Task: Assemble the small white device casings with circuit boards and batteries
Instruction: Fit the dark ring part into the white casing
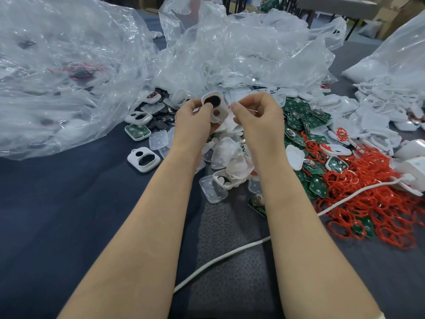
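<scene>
My left hand (195, 116) grips a small white casing (213, 108) held upright above the parts pile, with a black pad showing in its upper opening and a round hole below. My right hand (255, 112) is beside the casing, its fingers curled and pinching a thin pale piece that I cannot identify. Green circuit boards (299, 116) lie heaped to the right of my hands. Clear inner covers (212, 188) and more white casings (143, 158) lie on the dark cloth below and to the left.
Red rubber rings (368, 203) spread over the right side. Large crumpled clear plastic bags (69, 65) fill the back and left. A white cable (230, 254) runs across the mat between my forearms. Black pads (158, 123) sit left of my hands.
</scene>
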### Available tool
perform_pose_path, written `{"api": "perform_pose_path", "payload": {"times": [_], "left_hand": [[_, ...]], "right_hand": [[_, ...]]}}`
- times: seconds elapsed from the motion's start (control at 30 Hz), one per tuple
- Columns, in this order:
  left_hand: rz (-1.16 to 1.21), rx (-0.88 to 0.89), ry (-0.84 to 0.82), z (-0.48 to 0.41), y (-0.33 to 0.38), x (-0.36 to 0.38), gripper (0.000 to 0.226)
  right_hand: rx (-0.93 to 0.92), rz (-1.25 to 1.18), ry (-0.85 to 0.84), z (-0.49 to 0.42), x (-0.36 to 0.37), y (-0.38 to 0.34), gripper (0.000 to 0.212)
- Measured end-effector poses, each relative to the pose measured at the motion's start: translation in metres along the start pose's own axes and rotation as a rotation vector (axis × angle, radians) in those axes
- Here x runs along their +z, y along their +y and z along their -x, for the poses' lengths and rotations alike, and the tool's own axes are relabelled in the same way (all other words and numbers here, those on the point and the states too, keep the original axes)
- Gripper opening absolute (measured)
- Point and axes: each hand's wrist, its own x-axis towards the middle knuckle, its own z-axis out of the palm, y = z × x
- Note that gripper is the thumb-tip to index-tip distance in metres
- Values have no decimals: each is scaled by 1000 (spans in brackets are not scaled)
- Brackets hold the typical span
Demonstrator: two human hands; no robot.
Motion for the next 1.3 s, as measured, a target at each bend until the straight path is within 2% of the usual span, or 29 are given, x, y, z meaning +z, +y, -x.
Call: {"api": "perform_pose_path", "payload": {"times": [0.17,0.37,0.6,0.97,1.13,1.3], "left_hand": [[8,-14,5,-1,-1,0,13],[5,-15,11,-2,-1,0,11],[-20,1,-9,-1,-1,0,11],[-29,41,-71,3,-1,4,22],[-42,81,-96,5,-4,6,15],[-48,105,-116,4,-6,6,20]], "right_hand": [[110,-131,-44,-4,-3,4,14],[137,-208,-21,-3,-1,4,17],[97,-114,-27,-2,-1,2,15],[-219,349,-28,7,10,1,8],[-206,373,-4,7,12,4,8],[-150,340,22,6,11,5,5]]}}
